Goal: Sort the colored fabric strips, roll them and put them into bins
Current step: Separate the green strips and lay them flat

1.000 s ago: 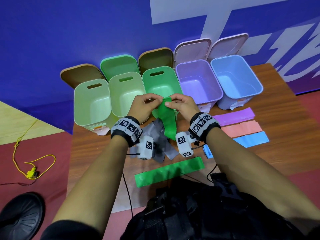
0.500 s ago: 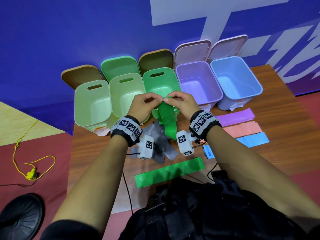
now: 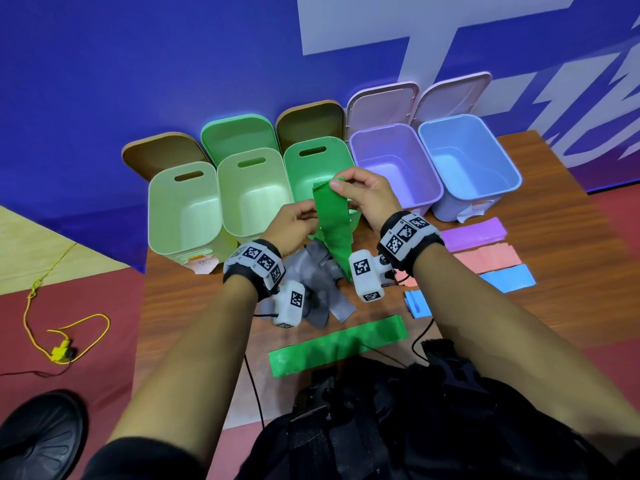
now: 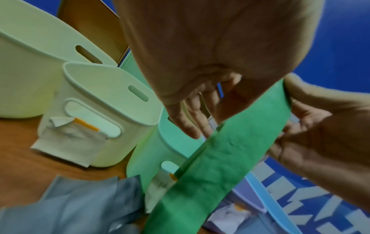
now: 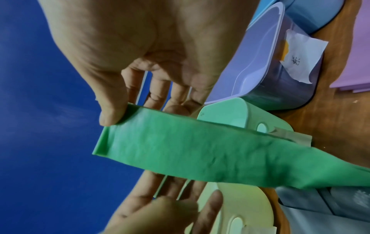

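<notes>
Right hand [image 3: 367,199] pinches the top end of the green strip [image 3: 334,226], lifted in front of the green bin [image 3: 317,174]. Left hand [image 3: 294,225] touches the strip's left edge. Another green strip [image 3: 337,344] lies flat at the table's [image 3: 554,237] near edge.
</notes>
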Demonstrator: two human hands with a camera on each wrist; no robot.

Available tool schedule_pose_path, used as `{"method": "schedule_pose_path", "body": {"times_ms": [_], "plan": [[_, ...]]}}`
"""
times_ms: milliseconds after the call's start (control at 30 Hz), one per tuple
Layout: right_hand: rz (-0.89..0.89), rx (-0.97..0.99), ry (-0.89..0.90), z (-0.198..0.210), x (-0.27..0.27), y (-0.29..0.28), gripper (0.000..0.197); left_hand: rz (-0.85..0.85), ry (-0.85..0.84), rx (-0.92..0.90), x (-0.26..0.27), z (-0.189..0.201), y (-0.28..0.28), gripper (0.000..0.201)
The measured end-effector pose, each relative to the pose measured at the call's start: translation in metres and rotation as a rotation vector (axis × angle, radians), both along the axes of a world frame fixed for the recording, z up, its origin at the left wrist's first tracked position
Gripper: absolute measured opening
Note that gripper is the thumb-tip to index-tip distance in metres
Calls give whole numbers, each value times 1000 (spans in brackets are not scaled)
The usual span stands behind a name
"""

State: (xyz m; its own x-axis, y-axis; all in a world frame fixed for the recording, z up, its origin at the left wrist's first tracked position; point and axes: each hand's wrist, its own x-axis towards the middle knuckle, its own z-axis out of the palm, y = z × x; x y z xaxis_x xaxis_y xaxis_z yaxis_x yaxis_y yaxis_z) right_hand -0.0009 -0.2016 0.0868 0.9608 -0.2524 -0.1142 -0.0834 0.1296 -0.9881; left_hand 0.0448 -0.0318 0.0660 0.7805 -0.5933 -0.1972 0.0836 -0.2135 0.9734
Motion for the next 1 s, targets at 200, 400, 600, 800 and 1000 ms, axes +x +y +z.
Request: {"method": "schedule_pose_path", "body": {"times_ms": [200, 400, 600, 800, 1000], "plan": [[-14, 27, 4, 2, -2, 3, 21, -91, 21, 87, -8, -20, 0, 55], [-18, 94, -13, 7, -5, 0, 2, -126, 176, 147, -17, -36, 3, 40], [-53, 140, -11, -3, -6, -4, 7, -66, 275, 142, -30, -46, 16, 27], [-133, 132, 11, -19, -7, -8, 4, -30, 336, 128, -36, -47, 28, 14], [-211, 114, 41, -31, -8, -12, 7, 63, 441, 136, -37, -51, 34, 15]]}}
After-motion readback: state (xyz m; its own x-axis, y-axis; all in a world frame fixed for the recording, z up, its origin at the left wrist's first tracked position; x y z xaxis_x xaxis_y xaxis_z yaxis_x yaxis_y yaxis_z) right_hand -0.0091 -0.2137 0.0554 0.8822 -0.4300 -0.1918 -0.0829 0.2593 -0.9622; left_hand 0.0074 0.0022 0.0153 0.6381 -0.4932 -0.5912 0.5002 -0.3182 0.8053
